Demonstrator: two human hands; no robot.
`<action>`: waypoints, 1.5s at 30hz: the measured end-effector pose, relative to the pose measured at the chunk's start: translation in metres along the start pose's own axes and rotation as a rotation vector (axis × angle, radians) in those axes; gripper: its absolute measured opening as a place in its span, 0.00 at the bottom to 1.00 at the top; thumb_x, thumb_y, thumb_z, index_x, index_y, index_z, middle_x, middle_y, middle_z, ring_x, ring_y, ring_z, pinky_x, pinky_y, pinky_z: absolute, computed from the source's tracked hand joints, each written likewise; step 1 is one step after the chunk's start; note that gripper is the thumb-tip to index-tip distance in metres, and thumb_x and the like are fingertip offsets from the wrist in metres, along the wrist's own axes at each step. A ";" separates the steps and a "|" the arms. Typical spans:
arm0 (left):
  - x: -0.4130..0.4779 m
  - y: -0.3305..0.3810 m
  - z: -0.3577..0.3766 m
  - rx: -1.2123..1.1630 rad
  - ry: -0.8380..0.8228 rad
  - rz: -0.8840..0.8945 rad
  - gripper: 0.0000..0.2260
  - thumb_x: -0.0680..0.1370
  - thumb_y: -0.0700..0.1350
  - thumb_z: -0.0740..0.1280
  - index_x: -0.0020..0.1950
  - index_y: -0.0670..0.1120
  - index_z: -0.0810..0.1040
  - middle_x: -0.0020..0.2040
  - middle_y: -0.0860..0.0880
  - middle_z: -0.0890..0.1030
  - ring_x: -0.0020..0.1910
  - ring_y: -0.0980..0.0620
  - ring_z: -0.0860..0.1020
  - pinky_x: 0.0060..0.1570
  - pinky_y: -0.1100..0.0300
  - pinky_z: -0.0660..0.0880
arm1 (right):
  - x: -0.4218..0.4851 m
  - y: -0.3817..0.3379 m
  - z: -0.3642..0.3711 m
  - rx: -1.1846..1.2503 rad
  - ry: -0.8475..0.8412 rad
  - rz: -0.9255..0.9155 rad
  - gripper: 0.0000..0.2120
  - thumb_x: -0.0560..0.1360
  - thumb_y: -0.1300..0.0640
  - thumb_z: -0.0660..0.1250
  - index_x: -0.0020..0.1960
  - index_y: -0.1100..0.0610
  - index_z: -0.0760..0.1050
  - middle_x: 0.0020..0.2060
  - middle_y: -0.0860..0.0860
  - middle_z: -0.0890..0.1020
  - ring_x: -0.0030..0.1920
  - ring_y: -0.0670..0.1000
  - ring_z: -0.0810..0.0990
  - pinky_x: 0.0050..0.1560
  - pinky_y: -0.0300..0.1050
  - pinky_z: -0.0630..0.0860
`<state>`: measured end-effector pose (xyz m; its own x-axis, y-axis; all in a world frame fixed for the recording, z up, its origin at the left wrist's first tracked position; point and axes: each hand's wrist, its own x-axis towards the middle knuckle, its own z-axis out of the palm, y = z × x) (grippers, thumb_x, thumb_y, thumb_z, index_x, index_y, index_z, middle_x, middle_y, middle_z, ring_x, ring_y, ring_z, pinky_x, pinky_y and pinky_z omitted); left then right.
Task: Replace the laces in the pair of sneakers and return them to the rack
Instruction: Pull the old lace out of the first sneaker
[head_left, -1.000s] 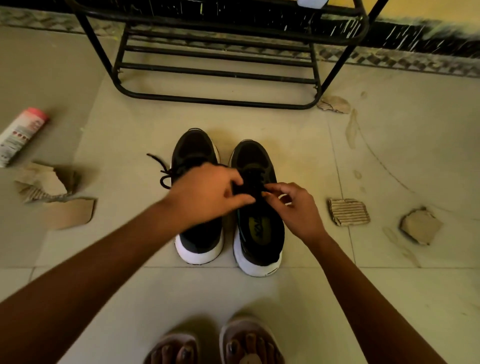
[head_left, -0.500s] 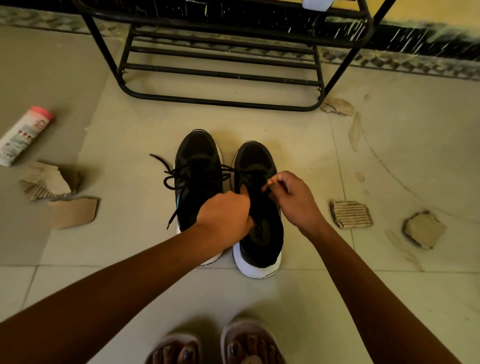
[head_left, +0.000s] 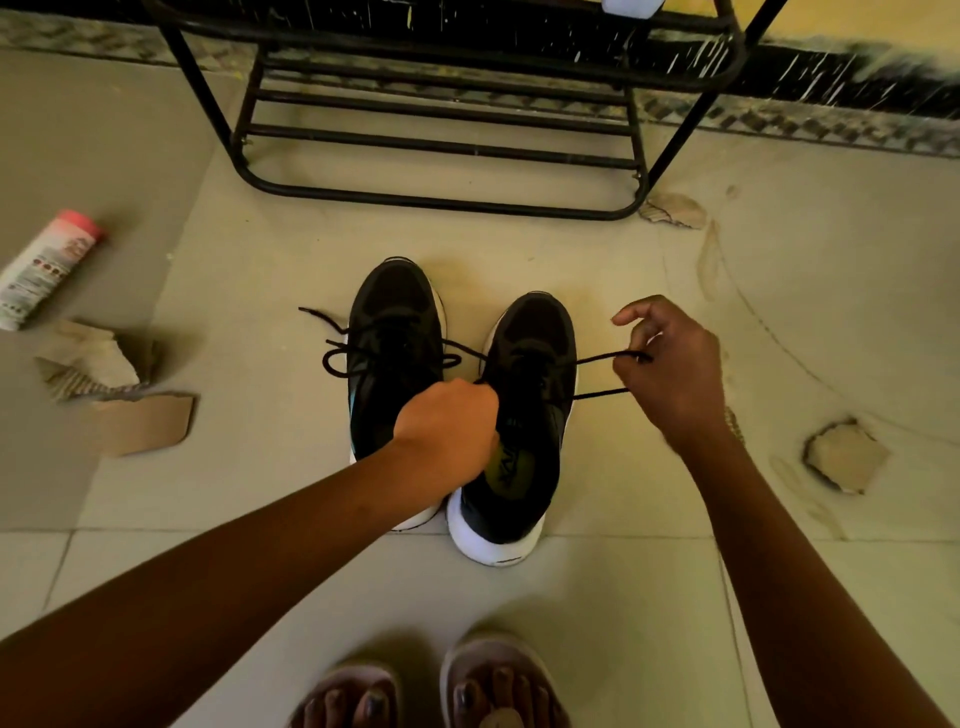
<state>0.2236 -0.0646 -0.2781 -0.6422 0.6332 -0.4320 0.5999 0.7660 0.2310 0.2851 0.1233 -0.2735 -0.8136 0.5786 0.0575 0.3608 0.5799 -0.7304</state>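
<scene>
- A pair of black, white-soled sneakers stands side by side on the tiled floor (head_left: 597, 597), toes pointing to twelve o'clock, with the left sneaker (head_left: 395, 332) set slightly ahead of the right sneaker (head_left: 535, 415).
- The right hand (head_left: 675, 379), at three o'clock of the right sneaker, pinches a black lace (head_left: 597, 358) between thumb and curled fingers. Two strands stretch taut from the shoe's eyelets to that grip, and the index finger is lifted clear.
- The left hand (head_left: 447, 431) is balled into a fist against the inner collar of the right sneaker, between the two shoes. Whether it holds anything cannot be told.
- The left sneaker's own lace (head_left: 332, 358) lies in loose loops across its tongue, one end trailing toward ten o'clock.
- A black metal rack (head_left: 441, 202) stands at twelve o'clock, well apart from the shoes.
- A pink-capped bottle (head_left: 47, 265) lies on its side at ten o'clock.
- Torn cardboard scraps lie at nine o'clock (head_left: 140, 421), three o'clock (head_left: 841, 457) and one o'clock (head_left: 672, 210).
- The person's sandalled feet (head_left: 493, 680) show at six o'clock.
</scene>
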 end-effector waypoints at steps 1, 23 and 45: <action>0.000 0.000 -0.001 -0.011 -0.012 -0.003 0.10 0.80 0.42 0.57 0.58 0.41 0.74 0.52 0.43 0.78 0.50 0.46 0.76 0.42 0.61 0.65 | 0.001 0.002 -0.002 -0.036 0.075 -0.053 0.16 0.67 0.71 0.69 0.48 0.53 0.76 0.32 0.48 0.74 0.29 0.41 0.71 0.35 0.32 0.71; -0.002 -0.006 -0.012 -0.298 -0.103 0.026 0.19 0.80 0.56 0.56 0.50 0.41 0.75 0.34 0.46 0.75 0.29 0.52 0.73 0.42 0.53 0.77 | -0.003 0.013 -0.010 -0.280 -0.352 0.103 0.27 0.64 0.63 0.72 0.61 0.48 0.74 0.61 0.57 0.72 0.62 0.57 0.71 0.62 0.46 0.68; 0.028 -0.003 0.007 -0.573 0.254 0.053 0.03 0.80 0.42 0.60 0.50 0.42 0.71 0.45 0.47 0.72 0.42 0.52 0.71 0.39 0.66 0.63 | -0.060 0.004 0.044 -0.018 -0.321 0.109 0.16 0.67 0.62 0.72 0.48 0.51 0.68 0.34 0.47 0.75 0.34 0.47 0.75 0.34 0.41 0.73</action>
<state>0.2071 -0.0494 -0.2973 -0.7542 0.6244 -0.2034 0.3278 0.6264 0.7072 0.3154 0.0652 -0.3099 -0.8707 0.4291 -0.2402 0.4596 0.5362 -0.7080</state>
